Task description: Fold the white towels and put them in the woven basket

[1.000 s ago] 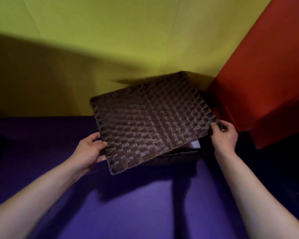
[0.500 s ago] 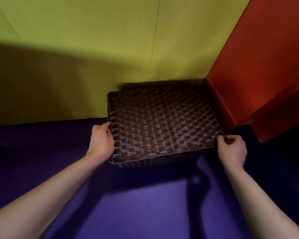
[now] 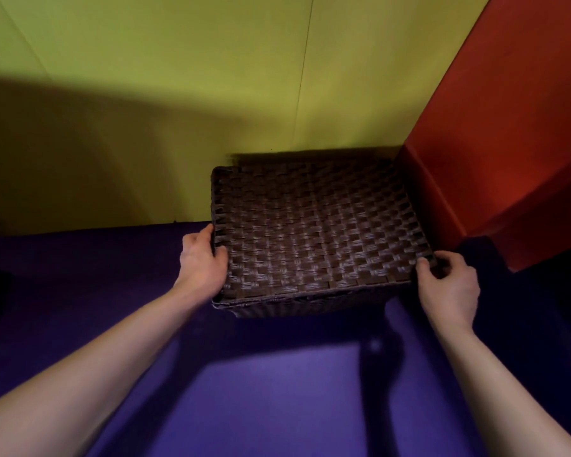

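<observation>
Basket (image 3: 307,303) capped by lid (image 3: 317,232), wide side-to-side. Left hand (image 3: 201,262) gripping lid's left edge, right hand (image 3: 447,285) pinching right corner; equally near.

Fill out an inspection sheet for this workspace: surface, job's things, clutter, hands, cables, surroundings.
Surface: purple cloth-covered top, part lit, part in shadow.
Job's things: woven basket stands in the far right corner, with the woven lid lying flat on top of it; white towels are not visible.
Clutter: nothing seen.
Hands: left hand grips the lid's left edge with its thumb on top; right hand pinches the lid's near right corner.
Cables: nothing seen.
Surroundings: yellow-green wall behind the basket, red panel close by its right side.
</observation>
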